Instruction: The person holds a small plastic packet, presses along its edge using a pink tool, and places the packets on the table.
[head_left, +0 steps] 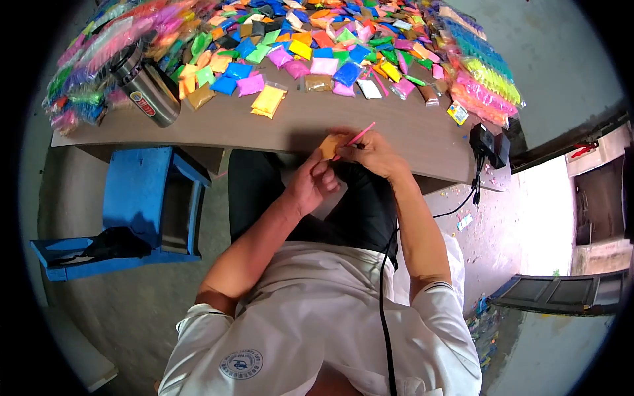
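By the brown table [218,129], left hand [313,178] pinches flat orange packet [329,146], right hand [374,154] slim pink stick [361,133]; slackening could drop either.

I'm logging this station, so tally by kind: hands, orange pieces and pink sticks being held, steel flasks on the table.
Left hand and right hand: 2
Orange piece: 1
Pink stick: 1
Steel flask: 1
Total: 5

You hold a small orange piece [330,146], partly covered, and a slim pink stick [362,132] slanting away rightward beside it.
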Tool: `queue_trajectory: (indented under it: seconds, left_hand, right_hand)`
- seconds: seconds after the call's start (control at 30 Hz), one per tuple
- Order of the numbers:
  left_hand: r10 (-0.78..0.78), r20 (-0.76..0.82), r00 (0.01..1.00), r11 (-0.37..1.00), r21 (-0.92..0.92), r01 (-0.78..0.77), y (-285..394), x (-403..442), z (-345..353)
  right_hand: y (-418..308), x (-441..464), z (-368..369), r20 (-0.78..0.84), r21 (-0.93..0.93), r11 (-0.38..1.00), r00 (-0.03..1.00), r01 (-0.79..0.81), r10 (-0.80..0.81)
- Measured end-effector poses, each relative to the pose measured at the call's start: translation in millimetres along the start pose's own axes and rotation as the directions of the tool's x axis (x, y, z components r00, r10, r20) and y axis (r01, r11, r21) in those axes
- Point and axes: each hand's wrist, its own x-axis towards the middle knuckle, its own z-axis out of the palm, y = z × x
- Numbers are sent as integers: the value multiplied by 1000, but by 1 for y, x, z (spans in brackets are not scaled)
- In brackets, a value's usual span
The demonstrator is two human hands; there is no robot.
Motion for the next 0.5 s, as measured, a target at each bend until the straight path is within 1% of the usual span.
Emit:
queue_trajectory:
  seconds: [0.03,0.07,0.1,0.13,0.2,0.23,0.27,0.3,0.33,0.37,0.4,0.43,0.5]
  left_hand:
    - [-12,69,998,1000,-24,14,1,1,-2]
    - [-10,70,997,1000,-22,12,1,1,-4]
    - [0,14,1000,1000,16,0,0,-1,0]
    - [11,-43,999,999,54,-9,0,-3,3]
    - [8,-76,997,998,59,-3,-2,-2,4]
    - [2,-108,994,998,63,5,-4,-2,6]
    - [-2,-106,994,998,64,9,-6,-1,7]
    - [-3,-173,985,996,91,19,-7,0,9]
    - [1,-239,971,993,117,28,-6,0,10]
    - [4,-239,971,993,118,25,-4,0,10]
    - [9,-199,980,997,80,7,-2,-1,9]
    - [17,-158,987,999,42,-11,0,-2,9]
    - [26,-153,988,999,29,-21,3,-1,9]
  right_hand:
    - [-4,1,0,-1,-2,1000,1000,3,-3]
    - [-7,3,0,-10,23,999,999,-39,40]
    - [-9,5,0,-18,49,995,996,-83,84]
    - [-3,11,-4,-18,49,995,996,-83,84]
    - [7,23,-13,-18,-167,985,999,-32,29]
    - [6,22,-12,-21,-166,985,999,-36,33]
    - [5,24,-9,-23,-84,996,1000,-16,14]
    - [1,26,-8,-26,-3,1000,1000,9,-9]
    - [3,27,-10,-26,-6,1000,1000,13,-13]
    - [8,27,-12,-82,138,990,996,39,-27]
    - [12,26,-15,-135,280,958,990,69,-32]
    - [12,19,-19,-130,281,957,991,69,-33]
    - [9,-2,-27,-116,154,971,980,181,-164]
